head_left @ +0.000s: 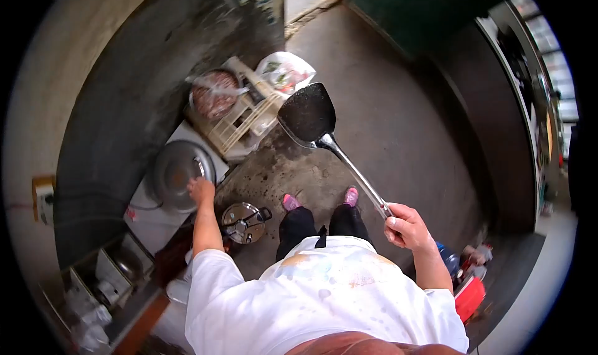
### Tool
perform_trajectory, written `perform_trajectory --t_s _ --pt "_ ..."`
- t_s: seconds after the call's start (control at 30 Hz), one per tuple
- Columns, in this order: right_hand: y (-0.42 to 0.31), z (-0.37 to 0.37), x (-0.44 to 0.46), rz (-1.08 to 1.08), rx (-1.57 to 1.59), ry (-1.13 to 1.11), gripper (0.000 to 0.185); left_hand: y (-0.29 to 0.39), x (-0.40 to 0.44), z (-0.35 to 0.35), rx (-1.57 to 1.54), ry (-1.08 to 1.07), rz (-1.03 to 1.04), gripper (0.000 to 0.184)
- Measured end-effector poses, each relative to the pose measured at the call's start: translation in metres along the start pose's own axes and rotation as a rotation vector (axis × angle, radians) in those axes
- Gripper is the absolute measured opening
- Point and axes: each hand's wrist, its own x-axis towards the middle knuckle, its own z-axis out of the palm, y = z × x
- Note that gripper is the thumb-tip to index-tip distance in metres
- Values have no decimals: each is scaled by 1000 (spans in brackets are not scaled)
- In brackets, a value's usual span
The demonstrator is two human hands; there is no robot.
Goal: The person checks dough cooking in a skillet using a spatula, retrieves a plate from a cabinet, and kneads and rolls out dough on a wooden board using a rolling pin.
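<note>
My right hand [408, 228] is closed round the handle end of a metal spatula [307, 117], whose broad dark blade is held up over the floor. On the left, my left hand [200, 190] is at the near right edge of a large grey round lid [180, 175], by its curved handle. The fingers look bent towards that handle, and what they grip is too small to make out. Under the lid is a white surface [149, 227].
Behind the lid, a cream rack [249, 119] stands beside a bag of reddish food [215, 94] and a white plastic bag [284, 72]. A pressure cooker [243, 223] sits low near my feet. Bottles and a red container [469, 297] are at the right.
</note>
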Motion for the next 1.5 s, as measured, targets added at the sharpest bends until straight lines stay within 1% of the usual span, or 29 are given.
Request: perform_trajectory --t_s 0.03,0.1,0.17,0.23,0.27,0.3,0.37,0.4,0.47,0.5,0.53,0.57,0.6,0.67,0.77,0.83,0.87,0.93,0.97,1.03,1.1,1.13,1.17,1.2,1.27,1.3,1.33,1.4,1.5 --pt "0 -13 -13 -23 17 37 34 12 -6 -4 22 72 -54 30" --pt "4 -39 -36 -49 77 102 34 40 -20 -19 -76 75 -54 34" --pt "10 -70 -62 -51 143 187 36 52 -14 15 67 92 127 41" --pt "15 -104 -90 -53 187 272 36 100 -50 -5 -37 66 133 50" --pt "18 -124 -102 -70 198 303 36 123 -62 -14 -83 -49 167 50" --pt "24 -145 -114 -104 218 309 37 144 -82 -15 -204 -24 181 49" --pt "26 -181 -135 -157 245 345 36 175 -108 5 -226 -27 265 44" --pt "27 -197 -150 -154 250 378 36 193 -122 13 -145 -76 243 43" --pt "34 -232 -176 -230 309 465 35 220 -139 29 -64 -242 397 44" --pt "36 -248 -186 -268 337 503 35 245 -159 17 52 -327 412 45" --pt "37 -266 -198 -293 354 537 35 248 -141 52 171 -444 493 44" --pt "38 -281 -207 -312 381 562 35 264 -149 45 152 -554 456 43" --pt "43 -285 -207 -331 398 588 35 273 -144 55 145 -516 485 40" --pt "41 -312 -223 -367 452 651 35 304 -136 49 286 -563 707 35" --pt "40 -347 -235 -407 532 759 35 353 -113 47 202 -557 585 32" --pt "41 -367 -239 -420 567 827 36 393 -103 22 168 -534 582 35" --pt "39 -380 -241 -431 599 871 36 420 -103 10 151 -525 576 36" --pt "38 -402 -242 -441 637 926 36 474 -57 35 416 -251 1107 24" --pt "37 -413 -243 -453 663 978 36 515 -31 23 674 -211 1566 20" --pt "20 -435 -245 -464 698 1069 36 595 -48 32 724 -36 1462 20" --pt "17 -458 -246 -462 698 1110 36 713 -62 41 330 -92 1561 24" --pt "13 -474 -247 -468 728 1162 36 785 -102 18 399 -267 1323 29" --pt "5 -486 -250 -498 774 1179 36 845 -108 42 206 -119 1403 34" --pt "-1 -500 -253 -487 779 1204 34 903 -163 5 73 -195 1346 37" --pt "-6 -533 -255 -519 795 1240 33 998 -276 -75 -172 -305 1421 34" --pt "-5 -551 -254 -533 772 1239 33 1042 -308 -85 -243 -362 1466 33" --pt "-10 -572 -254 -535 763 1226 33 1072 -349 -107 -386 -495 1458 33" --pt "-21 -615 -257 -550 794 1240 33 1132 -397 -106 -474 -556 1613 34" --pt "-42 -686 -260 -516 765 1199 33 1173 -445 -112 -483 -577 1733 34"
